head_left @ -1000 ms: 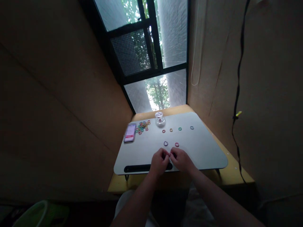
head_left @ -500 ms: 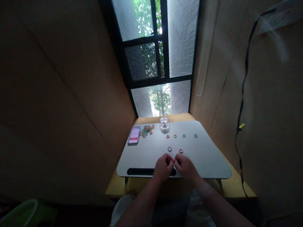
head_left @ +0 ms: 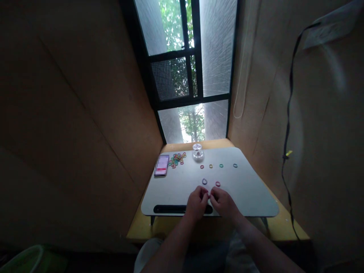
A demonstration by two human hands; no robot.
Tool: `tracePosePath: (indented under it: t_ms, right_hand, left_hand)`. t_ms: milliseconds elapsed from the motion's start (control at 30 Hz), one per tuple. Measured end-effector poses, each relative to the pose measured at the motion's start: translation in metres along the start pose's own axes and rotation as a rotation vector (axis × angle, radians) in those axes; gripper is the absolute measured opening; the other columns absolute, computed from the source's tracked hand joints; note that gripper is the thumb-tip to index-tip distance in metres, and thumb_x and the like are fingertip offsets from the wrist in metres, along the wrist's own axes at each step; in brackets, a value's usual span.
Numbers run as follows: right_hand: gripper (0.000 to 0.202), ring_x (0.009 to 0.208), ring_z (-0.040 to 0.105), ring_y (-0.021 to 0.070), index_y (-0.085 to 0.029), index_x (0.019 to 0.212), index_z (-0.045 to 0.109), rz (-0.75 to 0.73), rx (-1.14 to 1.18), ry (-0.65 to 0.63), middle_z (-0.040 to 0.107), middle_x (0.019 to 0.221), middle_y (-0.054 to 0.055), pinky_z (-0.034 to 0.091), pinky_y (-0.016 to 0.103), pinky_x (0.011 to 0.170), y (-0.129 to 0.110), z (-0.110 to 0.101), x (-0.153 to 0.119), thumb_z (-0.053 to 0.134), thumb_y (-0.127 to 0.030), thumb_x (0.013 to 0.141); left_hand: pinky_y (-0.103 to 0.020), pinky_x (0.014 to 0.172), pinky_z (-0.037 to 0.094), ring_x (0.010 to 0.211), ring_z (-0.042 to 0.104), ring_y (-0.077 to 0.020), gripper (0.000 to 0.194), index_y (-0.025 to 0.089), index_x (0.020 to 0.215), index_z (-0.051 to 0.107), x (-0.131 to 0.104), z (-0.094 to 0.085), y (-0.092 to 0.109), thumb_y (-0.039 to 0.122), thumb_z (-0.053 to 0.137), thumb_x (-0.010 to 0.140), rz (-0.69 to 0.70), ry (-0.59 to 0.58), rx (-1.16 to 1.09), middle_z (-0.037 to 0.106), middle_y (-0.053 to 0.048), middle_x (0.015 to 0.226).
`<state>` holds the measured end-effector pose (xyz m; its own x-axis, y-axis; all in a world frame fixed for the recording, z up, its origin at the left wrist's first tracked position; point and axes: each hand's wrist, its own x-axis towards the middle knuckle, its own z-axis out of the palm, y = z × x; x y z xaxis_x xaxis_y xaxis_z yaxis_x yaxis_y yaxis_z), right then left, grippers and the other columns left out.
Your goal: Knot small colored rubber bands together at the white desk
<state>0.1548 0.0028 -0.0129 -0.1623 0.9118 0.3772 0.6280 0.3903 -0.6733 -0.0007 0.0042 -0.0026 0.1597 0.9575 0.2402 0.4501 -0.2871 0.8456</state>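
Left hand (head_left: 197, 203): fingertips clamped on pink band (head_left: 209, 196); wrist covers part of slot (head_left: 170, 209).
Right hand (head_left: 223, 202): fingertips closed on same band.
Pink band: between hands, near table (head_left: 250, 195) front edge; mostly hidden, shape unclear.
Jar (head_left: 198, 154): clear, near back edge; small dark item inside, unidentifiable.
Heap (head_left: 176, 160): bands, back left corner; overlapping, count unclear.
Bin (head_left: 40, 254): green, cut off by frame.

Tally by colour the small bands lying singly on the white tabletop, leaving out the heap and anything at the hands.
Reddish bands: 2
Yellow band: 1
Green band: 1
Blue-grey band: 1
Purple band: 1
Total: 6
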Motion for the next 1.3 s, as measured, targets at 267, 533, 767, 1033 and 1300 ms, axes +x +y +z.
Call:
tracePosePath:
  t_ms: [267,533,767,1033,1300]
  right_hand:
    - [0.016,0.060,0.048,0.0131,-0.021,0.068,0.047,-0.002,-0.007,0.016,0.052,0.063,-0.003,0.031,0.025,0.058,-0.0011,-0.0003,-0.0001,0.047,-0.022,0.084]
    - [0.018,0.061,0.049,0.0135,-0.021,0.067,0.045,0.000,-0.035,0.018,0.051,0.063,-0.003,0.032,0.025,0.058,-0.0034,-0.0010,0.0001,0.046,-0.023,0.085]
    - [0.018,0.060,0.049,0.0135,-0.021,0.069,0.044,-0.014,-0.033,0.011,0.051,0.063,-0.003,0.033,0.024,0.058,0.0011,0.0023,0.0002,0.046,-0.024,0.086]
    - [0.018,0.059,0.047,0.0133,-0.021,0.067,0.043,-0.007,-0.056,0.014,0.050,0.061,-0.003,0.032,0.024,0.056,-0.0006,0.0015,0.0004,0.047,-0.025,0.084]
    - [0.017,0.055,0.045,0.0125,-0.021,0.066,0.043,-0.001,-0.066,0.014,0.048,0.059,-0.004,0.030,0.023,0.054,-0.0021,0.0003,0.0009,0.047,-0.024,0.083]
  left_hand:
    - [-0.025,0.070,0.042,0.074,0.059,-0.0145,0.017,0.018,0.091,0.065,-0.0008,-0.0025,0.0061,0.025,0.049,0.088,0.024,-0.026,-0.026,0.067,0.000,0.080]
    - [-0.025,0.067,0.042,0.071,0.059,-0.0140,0.018,0.018,0.089,0.066,-0.0019,-0.0031,0.0066,0.028,0.052,0.088,0.021,-0.026,-0.028,0.068,0.000,0.079]
    - [-0.024,0.065,0.040,0.069,0.057,-0.0135,0.016,0.017,0.084,0.063,-0.0022,-0.0046,0.0062,0.029,0.053,0.088,0.033,-0.025,0.001,0.065,0.000,0.076]
    - [-0.024,0.064,0.039,0.068,0.055,-0.0131,0.014,0.018,0.083,0.063,-0.0027,-0.0023,0.0042,0.028,0.054,0.087,0.039,-0.027,0.011,0.064,0.000,0.074]
    - [-0.024,0.064,0.038,0.068,0.055,-0.0130,0.013,0.018,0.084,0.063,-0.0047,-0.0044,0.0087,0.027,0.053,0.087,0.051,-0.034,0.052,0.064,0.000,0.075]
